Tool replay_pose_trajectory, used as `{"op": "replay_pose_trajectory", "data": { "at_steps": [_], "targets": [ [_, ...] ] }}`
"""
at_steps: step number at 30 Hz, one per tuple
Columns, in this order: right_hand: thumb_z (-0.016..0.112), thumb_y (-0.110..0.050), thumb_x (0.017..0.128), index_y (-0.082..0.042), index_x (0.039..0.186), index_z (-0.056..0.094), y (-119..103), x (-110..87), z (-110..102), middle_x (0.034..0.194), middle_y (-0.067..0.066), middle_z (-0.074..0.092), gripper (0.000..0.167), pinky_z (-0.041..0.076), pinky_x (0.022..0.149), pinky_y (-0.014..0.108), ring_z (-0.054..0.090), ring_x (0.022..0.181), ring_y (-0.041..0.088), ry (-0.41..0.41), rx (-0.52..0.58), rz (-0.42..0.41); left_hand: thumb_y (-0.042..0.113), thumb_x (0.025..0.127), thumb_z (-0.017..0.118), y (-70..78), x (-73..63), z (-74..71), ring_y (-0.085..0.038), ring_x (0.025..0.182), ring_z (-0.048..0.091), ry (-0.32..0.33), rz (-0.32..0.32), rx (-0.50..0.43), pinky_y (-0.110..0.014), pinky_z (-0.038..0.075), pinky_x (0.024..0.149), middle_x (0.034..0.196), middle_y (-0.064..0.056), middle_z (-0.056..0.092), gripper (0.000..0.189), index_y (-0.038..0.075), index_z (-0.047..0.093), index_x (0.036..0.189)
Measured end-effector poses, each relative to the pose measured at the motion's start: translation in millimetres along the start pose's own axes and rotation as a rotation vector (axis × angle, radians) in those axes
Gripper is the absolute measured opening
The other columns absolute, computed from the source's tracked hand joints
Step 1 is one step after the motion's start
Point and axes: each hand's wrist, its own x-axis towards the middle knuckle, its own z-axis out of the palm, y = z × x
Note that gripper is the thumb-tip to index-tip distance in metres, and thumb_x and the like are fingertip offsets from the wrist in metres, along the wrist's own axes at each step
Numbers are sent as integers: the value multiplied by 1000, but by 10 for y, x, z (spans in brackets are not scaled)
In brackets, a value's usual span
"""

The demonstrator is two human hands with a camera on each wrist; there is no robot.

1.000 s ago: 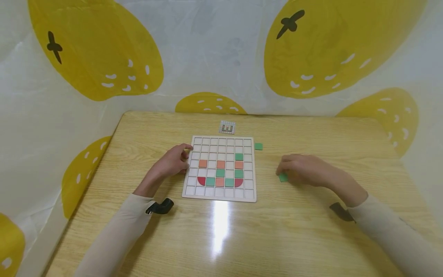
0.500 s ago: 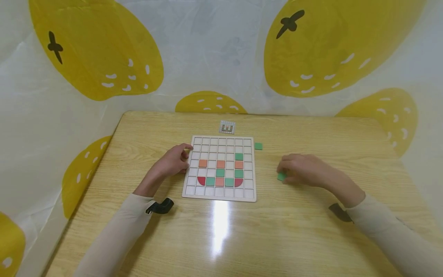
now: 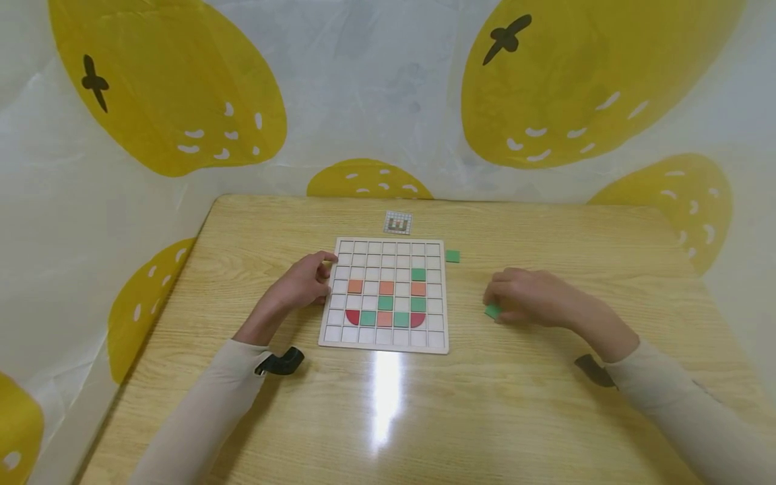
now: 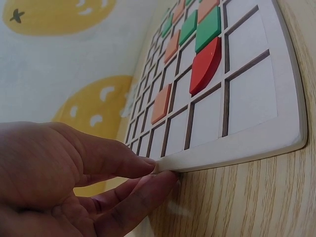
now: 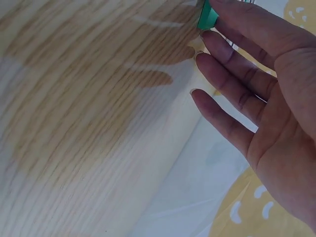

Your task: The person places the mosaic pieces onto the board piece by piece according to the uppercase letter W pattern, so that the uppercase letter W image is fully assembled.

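A pale square grid board (image 3: 384, 347) lies on the table, with green, orange and red tiles in some of its cells. At its left edge, my left hand (image 3: 300, 283) holds the rim between thumb and fingers; the left wrist view shows the thumb tip (image 4: 147, 167) right at the rim. Off to the board's right, my right hand (image 3: 527, 296) pinches a green square tile (image 3: 492, 312) close over the table. The right wrist view has that tile partly cut off at its top, the other fingers (image 5: 232, 81) spread loosely below.
Another green tile (image 3: 453, 256) lies just off the board's upper right corner. Behind the board is a small card (image 3: 398, 223) with a printed grid pattern. A curtain (image 3: 376, 87) with yellow fruit prints surrounds the wooden table (image 3: 485, 417).
My right hand has shifted only very slightly, and the green tile in its fingers has turned a little. My left hand stays at the board's edge; the board's tiles are unchanged.
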Motion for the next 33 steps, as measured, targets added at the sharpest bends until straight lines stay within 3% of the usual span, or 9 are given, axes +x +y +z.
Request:
{"op": "replay_pose_trajectory", "data": {
  "at_steps": [16, 25, 33],
  "targets": [
    [81, -22, 84, -22, 97, 72, -39, 65, -69, 96, -9, 64, 16, 53, 67, 34, 60, 88, 11, -2, 15, 3, -13, 92, 58, 7, -9, -24, -29, 98, 52, -11, 4, -3, -31, 54, 70, 117, -19, 48, 61, 2, 42, 149],
    [81, -26, 83, -24, 93, 71, -3, 197, -106, 88, -11, 64, 15, 51, 67, 34, 59, 82, 8, 33, 35, 4, -12, 92, 59, 15, -11, -18, -30, 100, 51, -4, -4, 0, -31, 55, 71, 118, -19, 48, 62, 4, 42, 149],
    [80, -29, 85, -25, 94, 69, -33, 324, -192, 89, -11, 64, 15, 51, 70, 32, 59, 83, 9, -4, 42, -1, -11, 93, 59, 20, -17, -15, -30, 99, 51, -4, 2, 9, -31, 53, 70, 117, -19, 47, 61, 4, 42, 149]
  ]
}}
